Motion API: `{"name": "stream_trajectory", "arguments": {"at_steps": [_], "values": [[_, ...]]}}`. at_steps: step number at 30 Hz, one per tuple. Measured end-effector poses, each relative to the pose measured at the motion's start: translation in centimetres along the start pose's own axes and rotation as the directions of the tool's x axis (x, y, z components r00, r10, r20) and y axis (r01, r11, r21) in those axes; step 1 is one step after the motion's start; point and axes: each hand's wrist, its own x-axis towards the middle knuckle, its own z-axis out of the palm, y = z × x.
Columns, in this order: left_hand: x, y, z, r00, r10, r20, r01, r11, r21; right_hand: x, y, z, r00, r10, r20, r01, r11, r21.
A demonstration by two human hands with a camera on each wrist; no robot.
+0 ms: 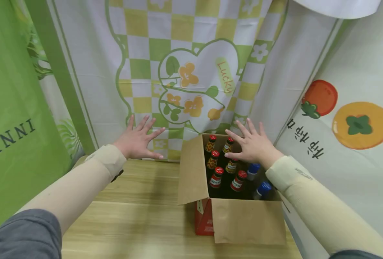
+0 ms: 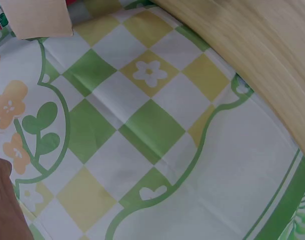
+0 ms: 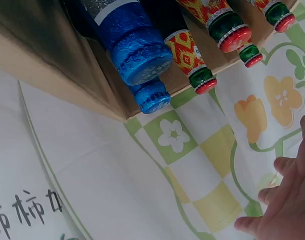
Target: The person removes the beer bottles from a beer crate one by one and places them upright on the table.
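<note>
Two bare hands reach forward in the head view, fingers spread, both grips released and holding nothing. The left hand (image 1: 137,140) is above the back edge of the wooden table (image 1: 136,205). The right hand (image 1: 252,145) is over the back right part of a cardboard box (image 1: 203,221), which stands beside the table's right edge, its near and left flaps folded outward. Inside are six red-capped bottles (image 1: 218,178) and, toward the box's right wall, two blue-topped bottles (image 1: 262,190). A checked green, yellow and white cloth (image 1: 182,28) with the word "Lucky" hangs behind.

From the left wrist, only a sliver of hand shows; the cloth fills most of the view, with a cardboard flap nearby.

From the right wrist, the fingers are splayed in front of the cloth, apart from the blue-topped and red-capped bottles inside the box.
</note>
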Motion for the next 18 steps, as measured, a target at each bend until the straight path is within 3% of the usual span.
{"name": "stream_trajectory", "arguments": {"at_steps": [3, 7, 13, 18], "values": [[0.1, 0.2, -0.1, 1.000, -0.008, 0.002, 0.008, 0.999, 0.036, -0.4, 0.5, -0.1, 1.000, 0.026, 0.015, -0.028, 0.993, 0.114], [0.5, 0.3, -0.1, 0.999, -0.034, -0.006, 0.034, 0.999, 0.026, -0.9, 1.7, -0.5, 0.998, 0.059, 0.032, -0.065, 0.961, 0.268], [0.9, 0.7, 0.3, 0.996, -0.074, -0.044, 0.068, 0.991, -0.118, -2.2, 4.1, -0.4, 0.996, 0.086, 0.017, -0.086, 0.931, 0.354], [1.2, 1.8, -0.3, 0.995, -0.069, -0.077, 0.052, 0.976, -0.211, -3.0, 5.8, 0.6, 0.993, 0.117, 0.021, -0.117, 0.918, 0.379]]}}
